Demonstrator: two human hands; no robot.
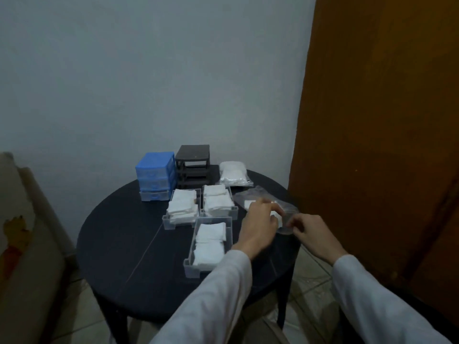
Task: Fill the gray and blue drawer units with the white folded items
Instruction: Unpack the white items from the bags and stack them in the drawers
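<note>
The blue drawer unit stands at the back of the round dark table, its drawers in. Beside it the gray drawer unit is an empty frame. Its three clear drawers lie out on the table, each holding white folded items: one at back left, one at back right, one nearer me. My left hand pinches a white folded item at the mouth of a clear plastic bag. My right hand pinches the bag's near edge.
A sealed clear bag of white items lies at the back right of the table. An orange-brown door stands close on the right. A cushion or mattress leans at the left. The floor below is tiled.
</note>
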